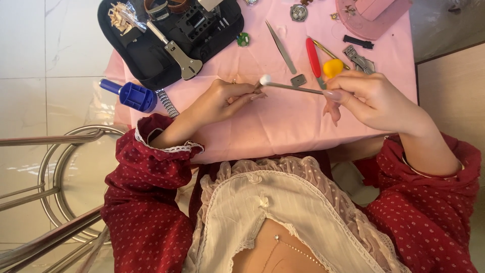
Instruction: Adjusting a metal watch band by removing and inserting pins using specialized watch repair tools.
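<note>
The right hand (371, 98) pinches the far end of a thin metal rod (293, 87), whose white tip (264, 80) reaches across to the left hand (225, 98). The left fingers (247, 93) are curled shut around something small; what it is cannot be told. The work looks mid-way, with the tip touching just above those fingers. Beyond the right fingers, tweezers (281, 46), a red-handled tool (313, 55) and a yellow piece (333, 67) lie unused on the pink worktop (273, 126)

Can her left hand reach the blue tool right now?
Probably not yet. The left hand is pinching something small against the stick held by the right hand. The blue tool lies close by with nothing between them.
</note>
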